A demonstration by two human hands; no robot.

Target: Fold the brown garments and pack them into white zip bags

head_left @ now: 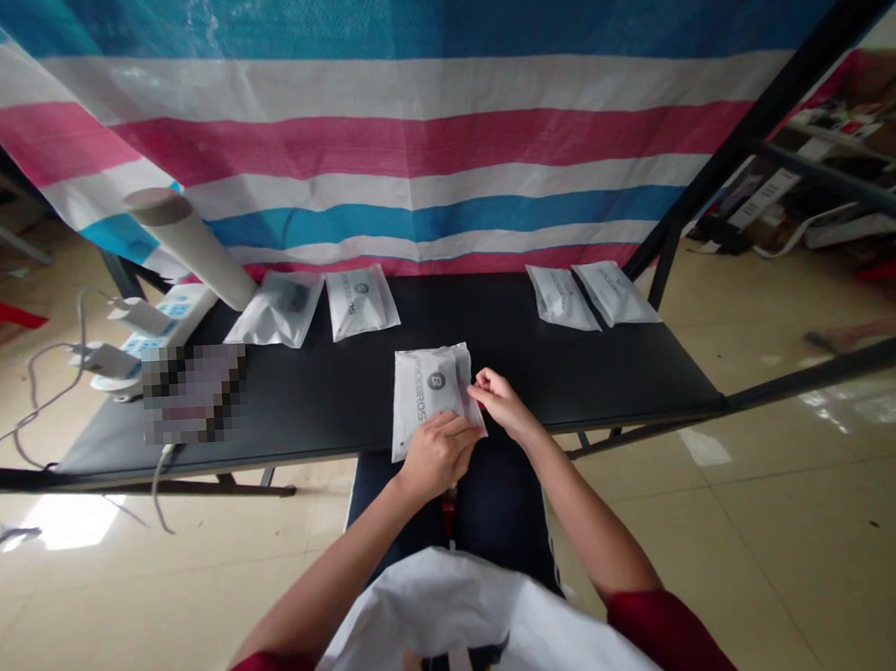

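Note:
A white printed pouch [421,387] lies at the front edge of the black table [331,392], its lower edge reaching the rim. Bent over its lower right part is my left hand [440,451], the fingers closed on the pouch. My right hand [498,398] pinches the pouch's right edge between thumb and fingers. Farther back on the left lie a pouch with something dark inside [281,306] and a flat printed pouch [361,302]. Two more white pouches, one [562,297] beside the other [615,293], rest at the back right.
At the table's left stand a white bottle with a grey lid [192,247], leaning in view, and a power strip [166,330] with plugs and cables. A blurred-out phone-like object [196,394] lies before it. A striped sheet [408,142] hangs behind; dark metal bars [818,376] frame the right.

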